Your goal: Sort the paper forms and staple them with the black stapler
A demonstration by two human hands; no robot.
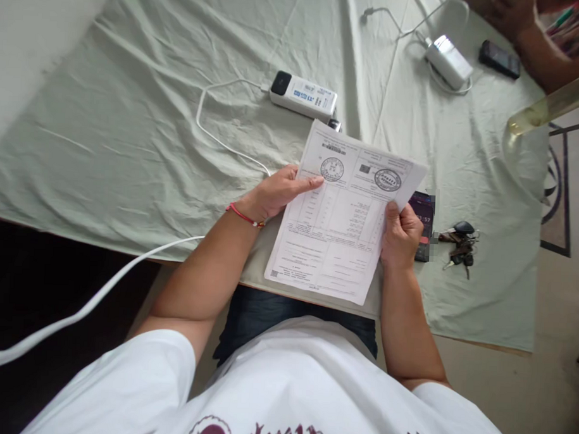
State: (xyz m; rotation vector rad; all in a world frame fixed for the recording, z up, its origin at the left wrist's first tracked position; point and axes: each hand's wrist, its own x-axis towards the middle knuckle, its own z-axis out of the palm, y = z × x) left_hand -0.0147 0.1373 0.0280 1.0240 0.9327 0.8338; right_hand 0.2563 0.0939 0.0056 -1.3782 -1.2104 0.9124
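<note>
A white printed document (337, 225) with two round stamps, a barcode and a table of text is held over the table's near edge, its print upside down to me. My left hand (283, 191) grips its left edge, thumb on the front and fingers behind. On the opposite edge, my right hand (400, 237) pinches it with the thumb on top. It looks like more than one sheet; the back is hidden. Just right of my right hand lies a phone (422, 221) with a lit screen, partly covered by the hand and the paper.
A white power bank (306, 96) with a cable lies beyond the paper. Keys (461, 245) rest right of the phone. Farther back are a second white device (449, 61), a dark phone (499, 58), a clear bottle (554, 106) and another person's arm (546, 52). Pale green cloth (144, 148) covers the table.
</note>
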